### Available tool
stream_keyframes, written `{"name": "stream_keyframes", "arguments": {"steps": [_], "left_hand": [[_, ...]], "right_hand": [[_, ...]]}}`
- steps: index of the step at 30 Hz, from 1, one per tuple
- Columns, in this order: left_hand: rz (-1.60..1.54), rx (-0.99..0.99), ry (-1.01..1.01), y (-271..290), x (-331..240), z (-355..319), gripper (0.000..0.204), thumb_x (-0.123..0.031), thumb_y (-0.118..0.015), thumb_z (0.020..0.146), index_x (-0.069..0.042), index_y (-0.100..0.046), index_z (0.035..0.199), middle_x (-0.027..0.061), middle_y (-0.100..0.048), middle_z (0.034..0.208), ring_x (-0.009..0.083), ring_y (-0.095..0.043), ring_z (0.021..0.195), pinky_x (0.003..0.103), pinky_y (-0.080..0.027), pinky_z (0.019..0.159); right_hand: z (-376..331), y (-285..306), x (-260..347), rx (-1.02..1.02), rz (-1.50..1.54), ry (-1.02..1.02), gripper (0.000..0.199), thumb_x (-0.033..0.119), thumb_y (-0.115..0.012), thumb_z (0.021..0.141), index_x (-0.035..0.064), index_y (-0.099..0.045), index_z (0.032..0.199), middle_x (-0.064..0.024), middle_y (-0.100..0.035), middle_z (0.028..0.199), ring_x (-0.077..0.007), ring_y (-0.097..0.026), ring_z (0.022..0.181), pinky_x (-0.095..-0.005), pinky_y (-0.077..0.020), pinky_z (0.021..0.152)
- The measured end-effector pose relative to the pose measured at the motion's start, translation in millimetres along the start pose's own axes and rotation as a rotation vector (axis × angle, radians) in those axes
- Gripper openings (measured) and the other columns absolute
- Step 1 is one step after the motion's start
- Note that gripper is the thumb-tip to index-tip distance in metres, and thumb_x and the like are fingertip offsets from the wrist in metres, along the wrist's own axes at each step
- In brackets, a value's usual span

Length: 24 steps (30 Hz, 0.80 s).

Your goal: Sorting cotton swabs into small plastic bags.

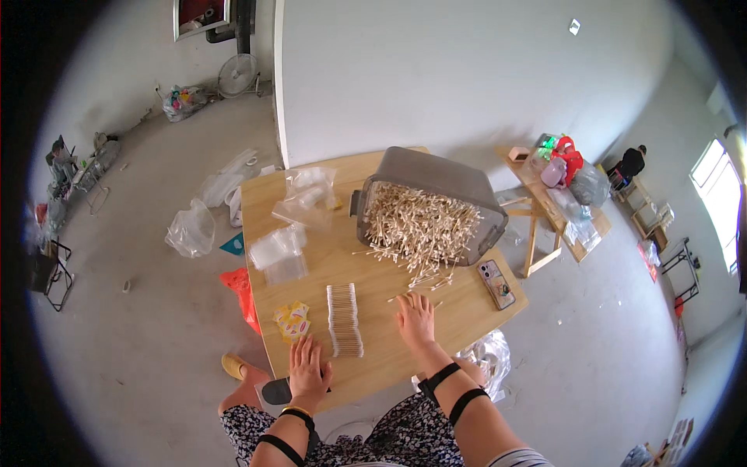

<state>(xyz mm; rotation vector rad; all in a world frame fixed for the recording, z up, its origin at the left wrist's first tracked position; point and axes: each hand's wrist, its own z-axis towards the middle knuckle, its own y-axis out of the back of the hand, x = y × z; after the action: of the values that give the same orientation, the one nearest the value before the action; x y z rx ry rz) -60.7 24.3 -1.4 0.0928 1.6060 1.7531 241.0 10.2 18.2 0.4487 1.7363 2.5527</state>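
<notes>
My left hand (pixel 307 370) rests near the table's front edge with its fingers stretched out and apart, just below a small pile of yellow-and-white cards (pixel 292 320). No object shows in it. My right hand (pixel 416 318) lies open on the wood, fingers spread, close to a few loose cotton swabs. Between the hands, a column of cotton swabs (pixel 344 321) lies side by side in a neat row. Behind my right hand, a grey plastic bin (pixel 443 169) is tipped on its side, and a heap of cotton swabs (pixel 420 222) spills from its mouth onto the table.
Clear plastic bags (pixel 278 253) lie on the wooden table's (pixel 389 366) left side; a phone (pixel 496 284) is near its right edge. A red bag (pixel 241 296) hangs at the left. Another table (pixel 572 226) holds bags at the right. A person (pixel 631 162) is farther back.
</notes>
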Motion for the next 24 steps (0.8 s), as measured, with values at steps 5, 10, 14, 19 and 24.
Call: {"name": "stream_keyframes", "arguments": {"steps": [5,10,14,19,24], "left_hand": [[-0.003,-0.006,-0.003,-4,3,0,0.053,-0.024,-0.061,0.084,-0.002,-0.052,0.132,0.0178,-0.044,0.146,0.0378,-0.035,0.142,0.053,-0.023,0.121],[0.018,0.023,0.007,1,3,1,0.055,-0.024,-0.062,0.084,-0.002,-0.05,0.134,0.018,-0.043,0.146,0.0371,-0.034,0.142,0.052,-0.022,0.122],[0.013,0.044,0.018,5,-4,5,0.057,-0.024,-0.061,0.084,-0.002,-0.049,0.135,0.0183,-0.043,0.146,0.0368,-0.034,0.142,0.052,-0.022,0.122],[0.014,0.045,0.017,3,-2,3,0.058,-0.023,-0.061,0.084,-0.001,-0.047,0.136,0.02,-0.043,0.145,0.0389,-0.034,0.141,0.053,-0.022,0.122],[0.044,0.038,0.013,-2,3,0,0.059,-0.025,-0.06,0.084,-0.002,-0.048,0.136,0.0187,-0.042,0.147,0.0387,-0.034,0.141,0.054,-0.022,0.122]], "right_hand": [[21,-11,-23,0.051,0.134,0.004,0.02,0.013,-0.068,0.081,0.014,-0.065,0.1,-0.0084,-0.054,0.115,-0.0314,-0.049,0.113,-0.045,-0.0409,0.096],[26,-10,-46,0.074,0.022,-0.042,0.005,0.013,-0.068,0.082,0.0132,-0.063,0.084,-0.0078,-0.054,0.105,-0.0309,-0.05,0.109,-0.0439,-0.0412,0.095],[42,6,-85,0.144,0.032,-0.048,0.01,0.014,-0.071,0.079,0.0133,-0.064,0.086,-0.0082,-0.054,0.107,-0.0306,-0.05,0.109,-0.044,-0.041,0.095],[62,11,-96,0.099,0.014,-0.078,0.027,0.014,-0.078,0.073,0.0149,-0.066,0.096,-0.0058,-0.055,0.11,-0.0298,-0.049,0.114,-0.0435,-0.0407,0.098],[81,11,-102,0.206,-0.043,0.05,0.031,0.014,-0.078,0.073,0.0163,-0.068,0.103,-0.0038,-0.056,0.113,-0.0286,-0.048,0.118,-0.043,-0.0396,0.101]]}}
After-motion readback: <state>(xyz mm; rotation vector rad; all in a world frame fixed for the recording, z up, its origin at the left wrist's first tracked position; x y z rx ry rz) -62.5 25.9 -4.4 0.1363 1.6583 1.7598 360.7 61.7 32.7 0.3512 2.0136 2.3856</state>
